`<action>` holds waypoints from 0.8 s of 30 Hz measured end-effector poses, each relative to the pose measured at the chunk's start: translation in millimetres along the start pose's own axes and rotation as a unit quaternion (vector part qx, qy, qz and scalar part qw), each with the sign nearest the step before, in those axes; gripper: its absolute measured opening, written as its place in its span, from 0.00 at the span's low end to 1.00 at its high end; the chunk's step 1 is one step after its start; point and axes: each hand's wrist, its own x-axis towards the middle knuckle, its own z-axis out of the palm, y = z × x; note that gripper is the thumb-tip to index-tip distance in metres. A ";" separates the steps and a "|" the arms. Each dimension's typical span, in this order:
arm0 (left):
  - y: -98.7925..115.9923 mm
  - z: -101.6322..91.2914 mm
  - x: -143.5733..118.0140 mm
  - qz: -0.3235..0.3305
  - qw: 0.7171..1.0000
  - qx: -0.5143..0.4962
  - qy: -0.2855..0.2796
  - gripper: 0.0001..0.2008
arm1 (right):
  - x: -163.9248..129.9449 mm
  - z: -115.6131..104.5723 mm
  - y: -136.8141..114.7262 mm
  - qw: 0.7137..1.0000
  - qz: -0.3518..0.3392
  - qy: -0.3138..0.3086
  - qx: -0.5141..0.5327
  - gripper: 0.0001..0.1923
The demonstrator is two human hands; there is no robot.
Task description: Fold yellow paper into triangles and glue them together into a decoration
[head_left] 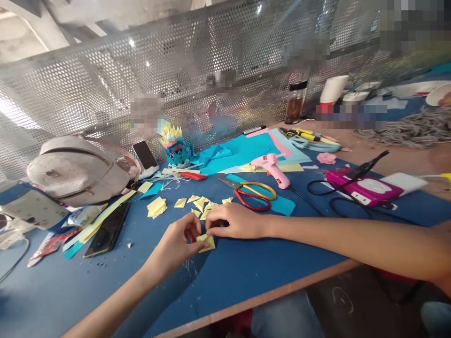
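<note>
Paper-folding at mid-stage. The blue tabletop (169, 300), matt and flecked with scraps, extends around both hands. Flat turquoise paper (250, 148) lies well beyond the right hand (234, 220); nearer that hand rest metal scissors (240, 188) with red and gold loop handles. The right hand is curled, fingertips at the upper edge of a yellow paper piece (208, 241); whether it grips cannot be told. The left hand (183, 233) pinches the piece's left side. Beyond the left hand, a spiky, layered paper flower (181, 152) appears assembled; nearer, a stack of thin yellow squares (156, 207) seems unfolded as yet. Small, pointed yellow shapes (199, 203) beyond the fingertips look finished; the held piece seems part-folded.
</note>
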 end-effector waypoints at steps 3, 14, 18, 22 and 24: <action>0.1 0.0 1.3 -0.001 1.000 -0.029 -0.003 0.16 | -0.2 0.7 -0.6 1.000 0.001 0.008 0.011 0.08; 3.7 -13.4 10.5 0.013 0.999 -0.044 0.014 0.15 | -0.7 -0.4 -2.1 0.997 0.038 0.049 0.039 0.11; 7.1 -14.7 10.0 0.027 0.997 -0.033 0.069 0.16 | -1.1 -0.3 -5.0 0.992 0.055 0.042 0.102 0.18; 6.8 -10.5 6.7 0.038 0.992 -0.049 0.108 0.16 | 0.7 0.0 -6.5 0.975 0.087 0.051 0.197 0.19; 6.3 -6.1 2.7 0.038 0.992 -0.064 0.099 0.16 | 2.6 -0.7 -4.9 0.974 0.093 0.071 0.195 0.19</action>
